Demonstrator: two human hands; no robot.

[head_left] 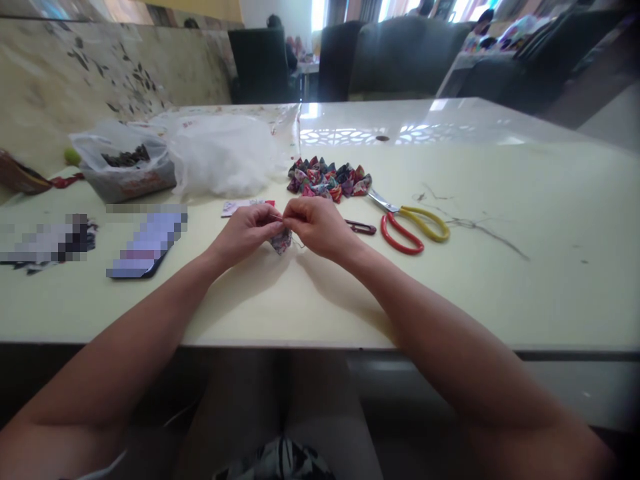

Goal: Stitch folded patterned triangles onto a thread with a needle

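Note:
In the head view my left hand (247, 230) is closed in a pinch on a small patterned fabric piece (281, 243), whose pointed lower end hangs below the fingers. My right hand (319, 225) meets it fingertip to fingertip, thumb and forefinger pressed together. Between them shows a thin line that looks like a needle (277, 217), partly hidden by the fingers. A loose thread (299, 241) curls under the right fingers. Just beyond the hands lies a cluster of small stuffed, pointed fabric pieces (327, 179) in mixed red, blue and floral prints.
Scissors (415, 223) with red and yellow handles and a dark clip-like tool (361, 227) lie right of my hands. Loose threads (480, 230) trail farther right. At left are a phone (150, 243), fabric scraps (55, 243), a bag of dark bits (125, 173) and white stuffing (227, 157).

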